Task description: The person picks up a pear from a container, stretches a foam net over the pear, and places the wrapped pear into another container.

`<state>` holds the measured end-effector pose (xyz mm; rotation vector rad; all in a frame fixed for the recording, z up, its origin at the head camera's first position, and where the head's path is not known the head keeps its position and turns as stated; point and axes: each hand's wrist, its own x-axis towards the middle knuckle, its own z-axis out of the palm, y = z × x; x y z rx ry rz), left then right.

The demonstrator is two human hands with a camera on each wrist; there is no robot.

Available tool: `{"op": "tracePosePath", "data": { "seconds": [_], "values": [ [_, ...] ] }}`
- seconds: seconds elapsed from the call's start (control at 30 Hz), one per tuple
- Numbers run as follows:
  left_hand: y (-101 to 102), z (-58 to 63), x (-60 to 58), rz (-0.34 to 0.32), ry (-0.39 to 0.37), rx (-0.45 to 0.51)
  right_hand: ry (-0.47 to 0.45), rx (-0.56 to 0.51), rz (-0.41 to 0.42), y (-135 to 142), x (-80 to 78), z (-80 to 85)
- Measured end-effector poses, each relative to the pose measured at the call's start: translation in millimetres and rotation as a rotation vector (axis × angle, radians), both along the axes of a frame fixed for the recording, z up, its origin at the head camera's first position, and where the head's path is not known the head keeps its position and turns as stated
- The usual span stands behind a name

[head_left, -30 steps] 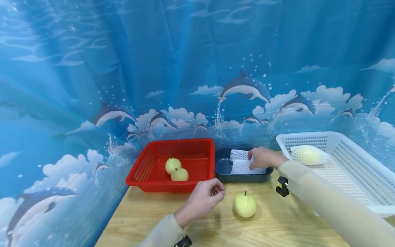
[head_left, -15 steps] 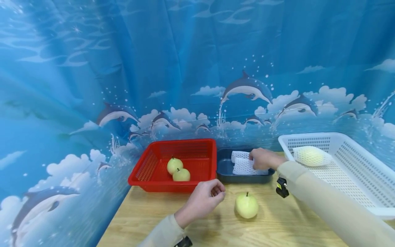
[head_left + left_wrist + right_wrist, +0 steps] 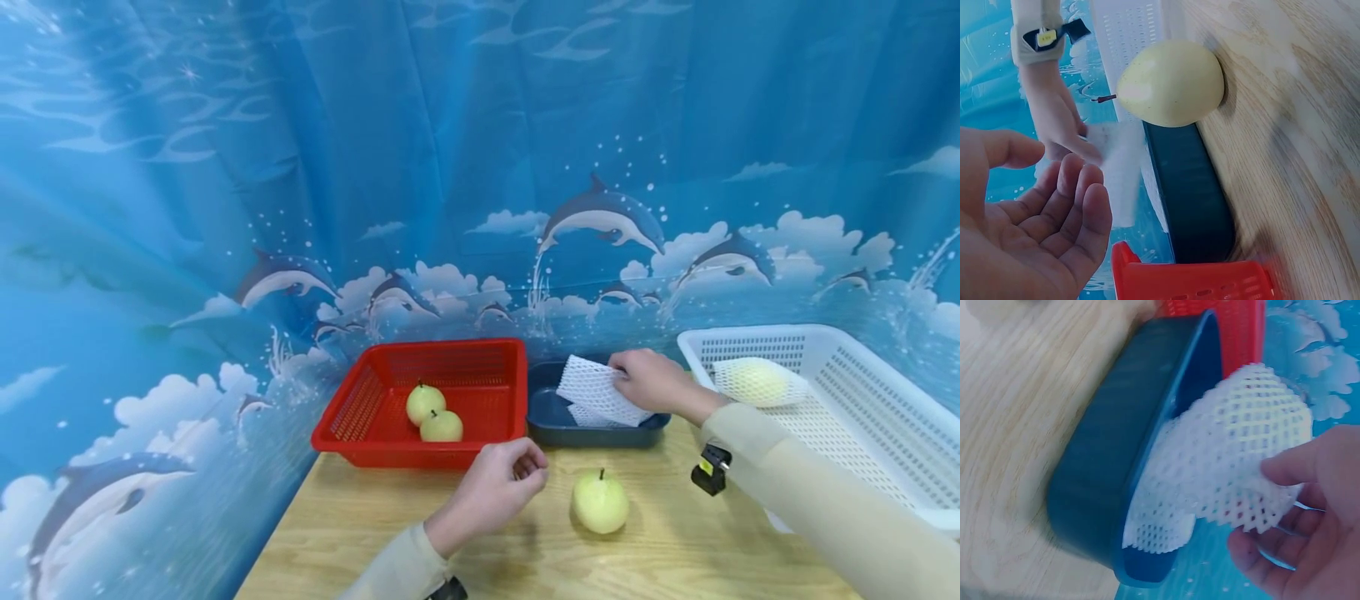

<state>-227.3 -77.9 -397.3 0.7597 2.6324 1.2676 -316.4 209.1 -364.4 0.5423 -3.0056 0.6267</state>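
Change in the last half second: my right hand (image 3: pixel 654 383) has come up a bit, and the white foam-mesh sleeve (image 3: pixel 591 385) that was lying flat now tips up at its left end, right of centre in the head view. My read: it's picked and coming off the stack, but not out yet; it's over the dark blue plastic tray (image 3: pixel 592 437), with more white mesh (image 3: pixel 588 416) beneath, probably another sleeve. Can't tell if the two still touch. Grip: narrow pinch, thumb on the near face, fingers behind, sleeve flat between them, so its mouth likely needs spreading. Left hand (image 3: pixel 491 485), lower centre, unchanged: fingers loosely bent, thumb apart, nothing in it. Round pale-green pear (image 3: pixel 600 504) with a dark stem sits upright on the light wood table (image 3: pixel 360 542), just right of that hand, not touched, same spot as before. Two more pears (image 3: pixel 435 414) in the red plastic basket (image 3: pixel 418 455), left of the tray; one mesh-sleeved pear (image 3: pixel 757 383) in the white plastic basket (image 3: pixel 873 400), far right.
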Motion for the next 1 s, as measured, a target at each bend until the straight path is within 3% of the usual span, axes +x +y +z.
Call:
{"op": "tracePosePath", "data": {
  "seconds": [0.2,0.57,0.8,1.0],
  "values": [
    [3,1.1,-0.2,0.003,0.012,0.017,0.13,-0.138,0.031,4,21.6,13.0],
    [13,3.5,0.3,-0.006,-0.001,0.121,0.151,-0.386,0.127,-3,76.4,22.8],
    [24,11.5,7.2,-0.097,-0.197,0.326,0.19,-0.482,0.22,-17,106.6,20.6],
    [34,15.0,10.0,-0.187,-0.26,0.38,0.196,-0.517,0.308,-28,120.5,15.5]
  ]
}}
